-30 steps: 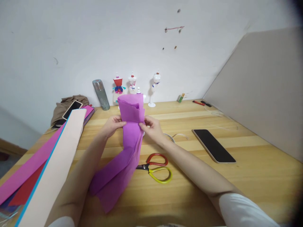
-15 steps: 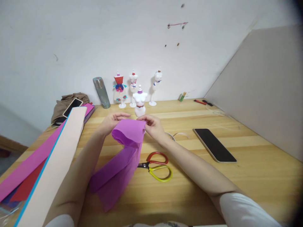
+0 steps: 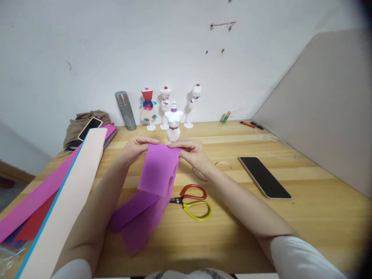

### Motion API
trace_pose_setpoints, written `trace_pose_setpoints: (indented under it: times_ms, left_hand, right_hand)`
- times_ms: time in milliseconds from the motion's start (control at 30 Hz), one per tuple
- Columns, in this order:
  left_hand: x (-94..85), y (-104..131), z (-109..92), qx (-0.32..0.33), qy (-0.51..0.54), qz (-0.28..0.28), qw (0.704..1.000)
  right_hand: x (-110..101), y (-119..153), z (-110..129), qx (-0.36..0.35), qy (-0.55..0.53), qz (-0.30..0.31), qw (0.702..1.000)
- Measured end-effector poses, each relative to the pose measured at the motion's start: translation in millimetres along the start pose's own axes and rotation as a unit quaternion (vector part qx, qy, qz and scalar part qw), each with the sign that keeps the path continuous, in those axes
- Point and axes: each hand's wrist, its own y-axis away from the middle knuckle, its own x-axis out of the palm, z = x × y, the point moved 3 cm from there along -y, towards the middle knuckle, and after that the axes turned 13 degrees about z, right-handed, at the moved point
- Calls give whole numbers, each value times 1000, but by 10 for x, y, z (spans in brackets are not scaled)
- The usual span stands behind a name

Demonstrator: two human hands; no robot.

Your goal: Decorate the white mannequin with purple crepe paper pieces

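Both my hands hold up a strip of purple crepe paper (image 3: 159,170) by its top edge. The top part is folded over and hangs as a flat flap; the long ends trail down to the left onto the table. My left hand (image 3: 136,149) pinches the top left corner, and my right hand (image 3: 190,151) pinches the top right corner. Scissors (image 3: 194,201) with one red and one yellow handle lie just right of the paper, their blades partly behind it. Right behind my hands stands a small white mannequin (image 3: 173,126) with a purple neck band and a brown waist band.
Three more mannequins, one in a red top (image 3: 147,95), stand by the wall beside a flask (image 3: 126,110). Coloured paper sheets (image 3: 69,193) lie at left, near a phone (image 3: 90,128) and brown cloth (image 3: 77,126). Another phone (image 3: 264,177) and a ribbon roll (image 3: 200,174) are at right.
The folded top of the purple paper, curled into a loop before, now hangs down flat. My hands keep hold of its top edge. The view has shifted slightly.
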Motion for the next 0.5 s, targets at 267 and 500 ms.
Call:
trace_pose_setpoints:
  times_ms: [267,500]
  left_hand:
    - [31,-5,-67,9,-52,11,999]
    - [174,23,-235,7,-144,47,988]
  right_hand:
    - [-87,-46,-12,0,26,37,999]
    - [-127,-36,90,77,-5,23,997]
